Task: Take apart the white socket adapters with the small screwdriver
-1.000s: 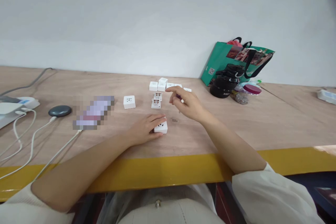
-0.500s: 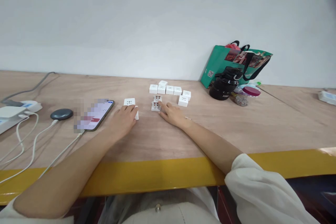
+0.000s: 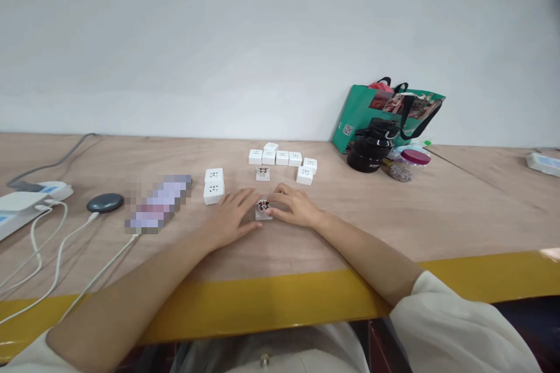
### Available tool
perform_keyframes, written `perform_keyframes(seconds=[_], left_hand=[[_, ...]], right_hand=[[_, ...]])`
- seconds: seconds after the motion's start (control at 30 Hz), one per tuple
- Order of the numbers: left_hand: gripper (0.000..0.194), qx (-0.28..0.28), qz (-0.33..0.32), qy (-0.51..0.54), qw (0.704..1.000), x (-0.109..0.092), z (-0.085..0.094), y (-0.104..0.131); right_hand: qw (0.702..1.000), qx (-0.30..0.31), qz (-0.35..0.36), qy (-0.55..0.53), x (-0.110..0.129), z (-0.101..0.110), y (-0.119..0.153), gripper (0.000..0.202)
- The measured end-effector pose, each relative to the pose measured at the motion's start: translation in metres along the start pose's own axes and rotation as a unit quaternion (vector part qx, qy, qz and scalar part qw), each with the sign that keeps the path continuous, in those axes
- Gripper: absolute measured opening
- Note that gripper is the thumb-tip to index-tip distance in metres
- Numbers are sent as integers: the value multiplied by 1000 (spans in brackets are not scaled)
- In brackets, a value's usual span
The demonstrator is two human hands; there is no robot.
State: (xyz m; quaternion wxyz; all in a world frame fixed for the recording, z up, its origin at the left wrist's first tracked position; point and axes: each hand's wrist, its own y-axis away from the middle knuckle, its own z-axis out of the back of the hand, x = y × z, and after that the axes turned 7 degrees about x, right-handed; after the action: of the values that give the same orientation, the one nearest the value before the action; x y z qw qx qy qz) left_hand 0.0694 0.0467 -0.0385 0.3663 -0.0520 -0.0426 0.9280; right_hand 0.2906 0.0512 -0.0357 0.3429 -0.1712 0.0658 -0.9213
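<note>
A small socket insert (image 3: 263,210) with reddish-brown parts lies flat on the wooden table between my hands. Fingers of my right hand (image 3: 294,205) curl round its right side, thumb and fingertips at its edge. My left hand (image 3: 231,218) is spread, holding nothing, with its fingertips close to the insert's left side. Farther back sits a second insert (image 3: 263,173). Two white socket blocks, one (image 3: 214,191) in front of the other (image 3: 214,175), stand left of my hands. Several more white blocks (image 3: 282,157) form a row behind, with two (image 3: 304,175) at its right.
On the left lie a phone (image 3: 160,204) with a cable, a dark round disc (image 3: 105,203) and a power strip (image 3: 56,190). At the back right stand a green bag (image 3: 350,111), a black flask (image 3: 370,148) and a jar with a purple lid (image 3: 415,157).
My left hand has let go of the front left block and moved right, its fingers spread. My right hand and the nearer insert have come toward me, away from the other insert.
</note>
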Motion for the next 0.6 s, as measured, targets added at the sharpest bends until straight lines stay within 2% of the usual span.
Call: perform_keyframes(seconds=[0.07,0.13,0.17,0.23,0.3,0.37,0.6], left_hand=[[56,25,-31,33,999,-7,-3,-1],[51,35,-42,55,997,-9,-5,-1],[49,35,-42,63,996,-9,-5,-1],[49,37,-40,76,996,-8,-5,0],[49,37,-38,88,995,-7,-6,1],[49,32,-39,98,994,-6,-7,1],[39,18,-67,145,987,-10,-5,1]], right_hand=[[996,-46,-71,12,-11,4,-3,40],[972,-90,-210,51,-30,8,-3,44],[957,-87,-269,70,-41,11,-2,47],[938,-50,-333,80,-59,14,2,50],[935,-21,-348,71,-67,15,7,49],[940,-11,-334,64,-64,13,9,46],[970,16,-236,52,-22,-1,3,41]])
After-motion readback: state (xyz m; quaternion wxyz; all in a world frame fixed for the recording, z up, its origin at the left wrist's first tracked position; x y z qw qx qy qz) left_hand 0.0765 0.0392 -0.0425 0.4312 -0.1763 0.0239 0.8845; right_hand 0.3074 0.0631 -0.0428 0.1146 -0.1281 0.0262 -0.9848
